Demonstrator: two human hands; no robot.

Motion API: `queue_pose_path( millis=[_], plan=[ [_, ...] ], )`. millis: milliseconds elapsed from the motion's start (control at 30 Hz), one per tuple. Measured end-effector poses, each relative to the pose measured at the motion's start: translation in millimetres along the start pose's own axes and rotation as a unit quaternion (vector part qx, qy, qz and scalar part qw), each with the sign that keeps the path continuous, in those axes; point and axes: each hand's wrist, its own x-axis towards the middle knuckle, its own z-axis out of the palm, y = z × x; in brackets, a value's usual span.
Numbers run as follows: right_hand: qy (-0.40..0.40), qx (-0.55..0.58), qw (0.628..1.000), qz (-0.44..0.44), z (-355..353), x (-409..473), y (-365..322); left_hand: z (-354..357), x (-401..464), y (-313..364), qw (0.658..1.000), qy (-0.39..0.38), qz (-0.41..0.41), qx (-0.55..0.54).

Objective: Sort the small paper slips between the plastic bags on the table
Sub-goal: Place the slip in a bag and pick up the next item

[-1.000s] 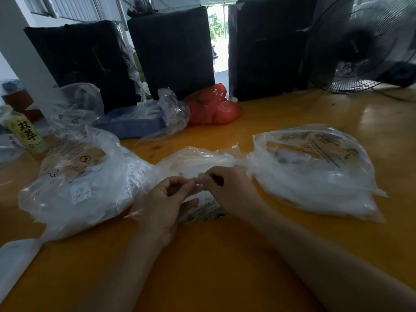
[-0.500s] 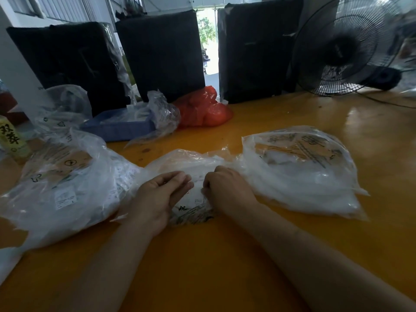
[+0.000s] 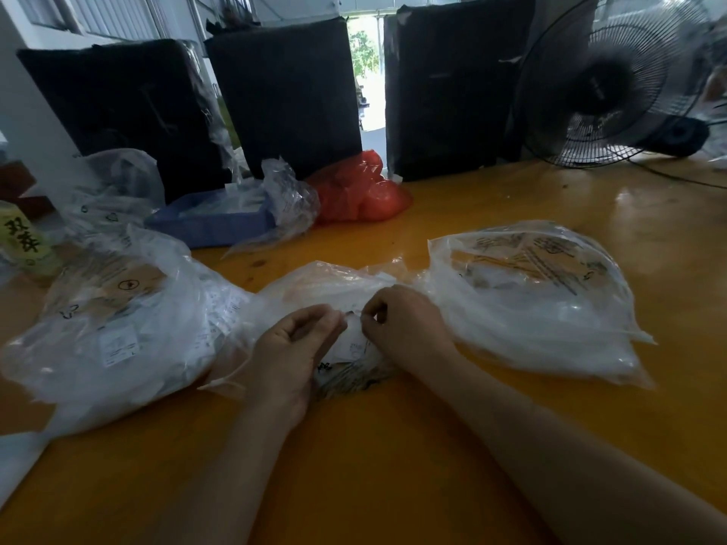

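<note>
Three clear plastic bags lie on the yellow table (image 3: 393, 466): a full one at the left (image 3: 118, 324), a flatter middle one (image 3: 322, 285) and a full one at the right (image 3: 539, 300). Over the middle bag, my left hand (image 3: 291, 348) and my right hand (image 3: 405, 324) meet, fingertips curled. Between them both hands pinch a small white paper slip (image 3: 354, 320). More white slips with print (image 3: 354, 363) show under the hands at the bag's near end.
A blue tray (image 3: 212, 226) with crumpled clear plastic and a red bag (image 3: 358, 194) sit behind. Black wrapped blocks (image 3: 283, 96) line the back edge. A fan (image 3: 606, 84) stands at the back right, a green bottle (image 3: 23, 241) at the far left.
My hands lay flat on the middle bag half a second ago; now both have lifted slightly and pinch a slip between their fingertips.
</note>
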Motion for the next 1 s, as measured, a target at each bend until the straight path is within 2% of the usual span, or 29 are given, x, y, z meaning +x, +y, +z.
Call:
queue_pose_path(
  millis=[133,600,800,933,1000],
  plan=[
    [-0.014,0.049,0.999,0.0,-2,-3,0,-2,0,-1,1.0,-0.002,0.001,-0.016],
    [0.057,0.211,0.974,0.061,-13,-3,1,-2,2,0,0.997,0.011,-0.009,-0.078],
    [0.038,0.209,0.975,0.071,-15,-4,-1,-3,3,2,0.997,0.014,-0.004,-0.081],
    [0.078,0.318,0.942,0.08,-22,-4,-4,-1,2,4,0.996,0.011,-0.009,-0.087],
    [0.103,0.279,0.951,0.085,-25,-2,-3,-1,0,5,0.996,0.01,-0.006,-0.088]
  ],
)
